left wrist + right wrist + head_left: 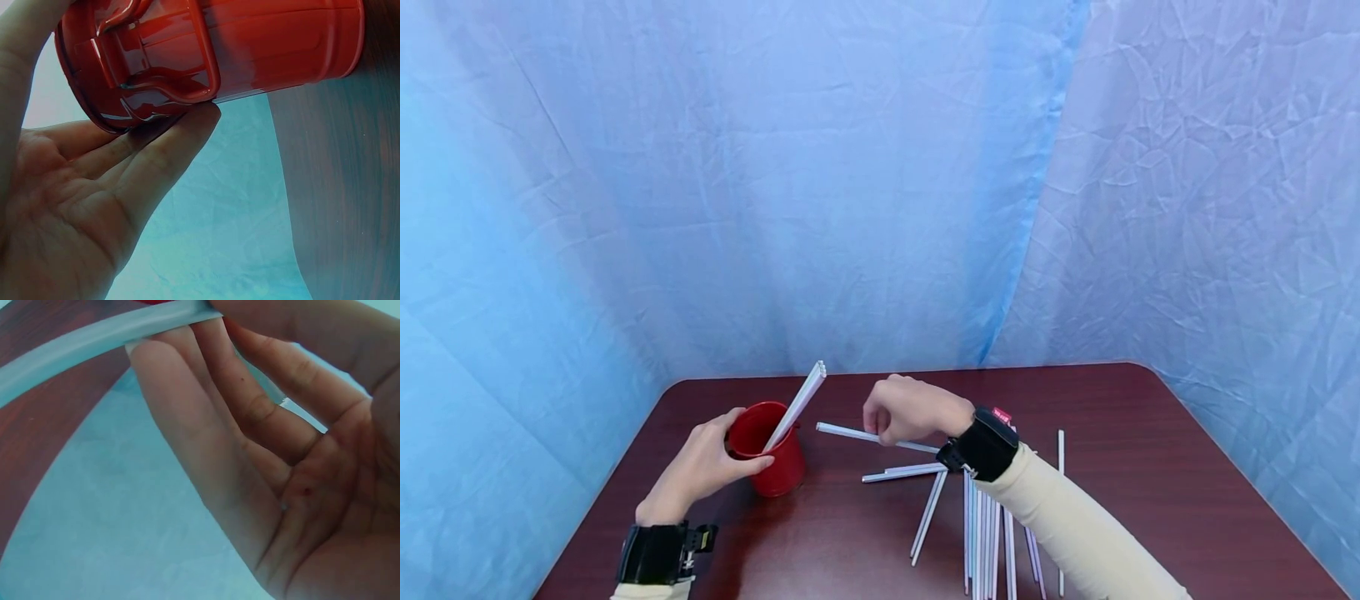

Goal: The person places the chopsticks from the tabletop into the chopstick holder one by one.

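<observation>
A red metal cup [772, 454] stands on the dark red table [850, 542], with white straws [801, 400] leaning out of it. My left hand [707, 462] holds the cup at its rim, thumb and fingers around it. From the left wrist, the cup [219, 50] shows with its handle against my fingertips [194, 122]. My right hand [910, 410] pinches a white straw [850, 433] just right of the cup, held nearly level above the table. In the right wrist view this straw [81, 344] crosses over my fingertips [150, 353].
Several loose white straws [981, 533] lie fanned on the table under and beside my right forearm, one more straw [1061, 467] farther right. Blue crumpled cloth [850, 183] hangs behind and on both sides. The table's far edge sits just behind the cup.
</observation>
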